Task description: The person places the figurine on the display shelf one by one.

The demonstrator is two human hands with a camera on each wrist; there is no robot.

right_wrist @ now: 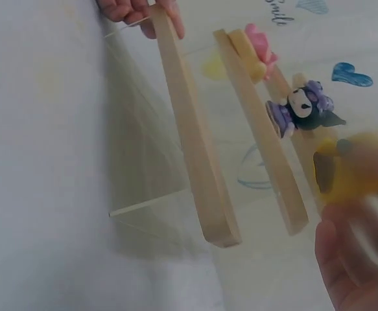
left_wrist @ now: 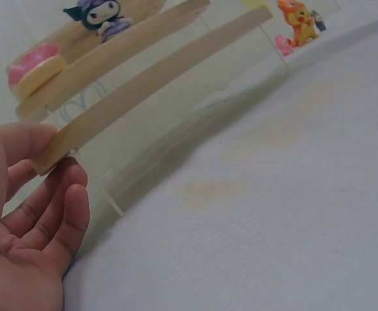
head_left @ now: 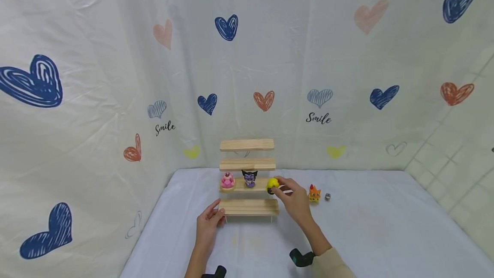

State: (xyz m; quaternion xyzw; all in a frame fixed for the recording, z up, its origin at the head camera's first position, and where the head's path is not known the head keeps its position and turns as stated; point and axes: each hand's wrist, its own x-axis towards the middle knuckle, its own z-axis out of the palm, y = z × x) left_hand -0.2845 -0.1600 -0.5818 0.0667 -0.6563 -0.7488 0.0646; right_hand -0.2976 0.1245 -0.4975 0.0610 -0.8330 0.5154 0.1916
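Observation:
A small wooden tiered display rack (head_left: 248, 207) stands on the table. My left hand (head_left: 207, 225) pinches the left end of its lowest board, thumb on top and fingers beneath in the left wrist view. At the right end of the second board from the bottom, my right hand (head_left: 295, 200) holds a yellow toy figure (head_left: 272, 182) between thumb and fingers; it is blurred in the right wrist view. On that same board sit a pink figure (head_left: 227, 180) at the left and a black-and-purple figurine (head_left: 250, 179) in the middle.
Right of the rack, an orange figurine (head_left: 314, 193) and a small grey object (head_left: 327, 197) lie on the white tablecloth (head_left: 366, 235). A white curtain (head_left: 285, 55) with printed hearts hangs behind. The two upper boards (head_left: 247, 144) bear no figures.

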